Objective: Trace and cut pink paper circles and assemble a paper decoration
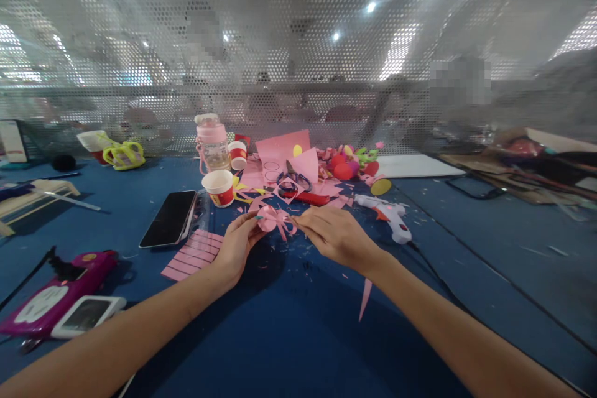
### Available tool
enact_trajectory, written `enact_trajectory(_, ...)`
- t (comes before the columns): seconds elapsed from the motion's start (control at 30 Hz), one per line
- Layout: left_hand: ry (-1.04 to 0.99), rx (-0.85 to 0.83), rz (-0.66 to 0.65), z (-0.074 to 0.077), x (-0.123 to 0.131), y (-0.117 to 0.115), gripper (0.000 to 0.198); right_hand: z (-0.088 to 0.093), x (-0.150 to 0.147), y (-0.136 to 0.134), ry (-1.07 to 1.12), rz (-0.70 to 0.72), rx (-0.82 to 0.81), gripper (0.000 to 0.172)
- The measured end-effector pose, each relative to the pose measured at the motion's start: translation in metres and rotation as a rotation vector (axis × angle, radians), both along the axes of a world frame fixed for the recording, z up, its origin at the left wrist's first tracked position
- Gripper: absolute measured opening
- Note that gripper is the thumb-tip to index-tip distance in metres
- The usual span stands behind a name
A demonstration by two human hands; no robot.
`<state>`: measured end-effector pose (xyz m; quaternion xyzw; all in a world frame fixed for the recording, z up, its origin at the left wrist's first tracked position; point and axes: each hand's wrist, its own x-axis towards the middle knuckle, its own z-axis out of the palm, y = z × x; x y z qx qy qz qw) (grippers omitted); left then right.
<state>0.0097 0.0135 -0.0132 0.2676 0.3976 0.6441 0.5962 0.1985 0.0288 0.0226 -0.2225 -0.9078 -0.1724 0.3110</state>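
A small pink paper craft piece (270,219), with a round part and looped strips, is held up over the blue table. My left hand (240,244) pinches its round part from the left, fingers closed. My right hand (333,233) is closed at the piece's right side, fingertips on a pink strip end. Just beyond the hands lie dark-handled scissors (290,179) and a red cutter (312,199) among pink paper scraps. Beside my left wrist is a pink sheet with dark lines (193,254). A thin pink paper sliver (365,298) lies below my right wrist.
A white glue gun (389,214) with a trailing cord lies at right. Paper cups (219,188), a pink bottle (212,143) and a black-screened phone (170,219) stand or lie at left. A purple device (60,292) is near left. A perforated metal screen (298,62) closes the back.
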Motion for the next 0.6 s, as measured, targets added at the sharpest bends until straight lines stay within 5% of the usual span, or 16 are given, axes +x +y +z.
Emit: enact_trajectory(0.6,-0.009,0.015,-0.041,0.001,0.0011,-0.001,0.015,-0.0007,-0.0021,-0.0005,0.029,-0.012,-0.082,0.021)
